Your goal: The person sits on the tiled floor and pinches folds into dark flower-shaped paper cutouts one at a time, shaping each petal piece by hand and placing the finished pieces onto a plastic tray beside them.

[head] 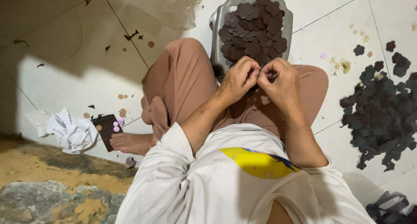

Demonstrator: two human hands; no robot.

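Observation:
My left hand (238, 78) and my right hand (281, 82) meet fingertip to fingertip above my lap, pinching a small dark piece (260, 72) between them; most of it is hidden by the fingers. Just beyond the hands stands a grey plastic tray (286, 28) heaped with dark brown flower-shaped cutouts (254, 26). I sit on the floor in brown trousers and a white shirt, one bare foot (130, 142) out to the left.
A large pile of dark flower-shaped cutouts (382, 115) lies on the white tiled floor at right. A crumpled white cloth (71, 133) and a dark sheet with punched holes (106, 126) lie at left. Small round scraps are scattered about. Rough worn floor fills the bottom left.

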